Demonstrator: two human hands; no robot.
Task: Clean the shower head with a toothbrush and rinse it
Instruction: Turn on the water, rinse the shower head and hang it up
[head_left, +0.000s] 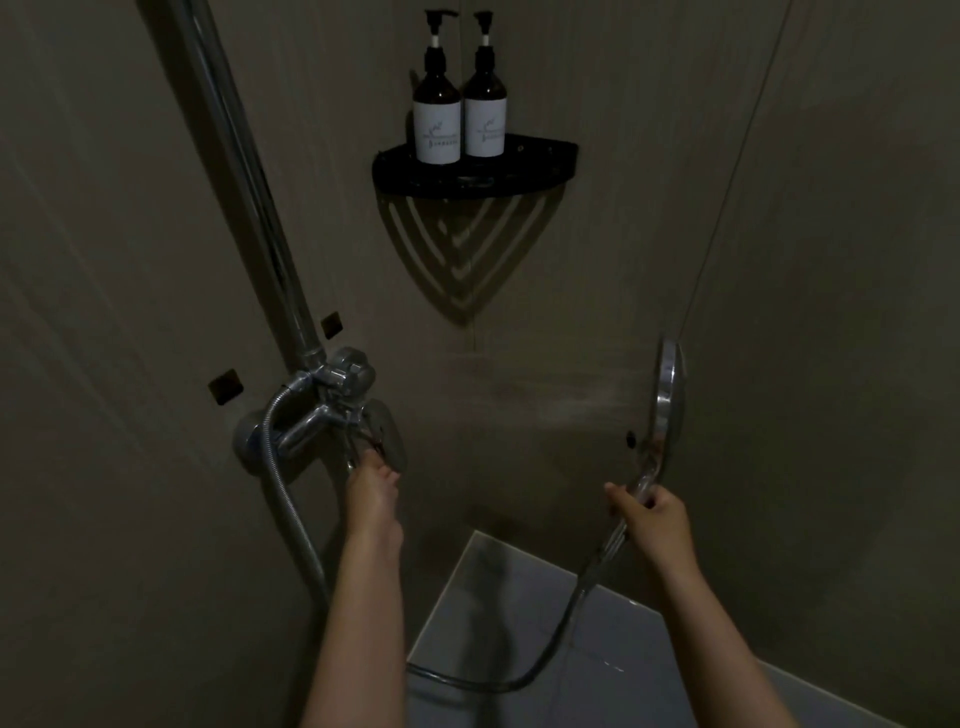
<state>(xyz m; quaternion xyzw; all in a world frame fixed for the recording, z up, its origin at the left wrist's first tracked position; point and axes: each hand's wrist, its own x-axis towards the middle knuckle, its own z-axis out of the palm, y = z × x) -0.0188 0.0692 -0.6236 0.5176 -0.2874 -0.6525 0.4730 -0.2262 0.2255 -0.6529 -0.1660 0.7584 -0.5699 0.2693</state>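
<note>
Head camera: the shower head (667, 395) stands upright at the right with its face turned left toward the wall corner, probably so that the faint spray (545, 400) lands on tile and not on the person. The right hand (652, 514) holds its handle, fingers wrapped round it, and the hose (561, 618) loops away below. The left hand (371, 480) reaches the tap lever (387, 434), fingertips touching it. I cannot tell whether they curl round it, but the hand is likely there to control the rinse water. No toothbrush shows.

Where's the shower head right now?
In the head view, the shower head stands upright on the right side, held by its handle in the right hand, below and right of the corner shelf.
</note>
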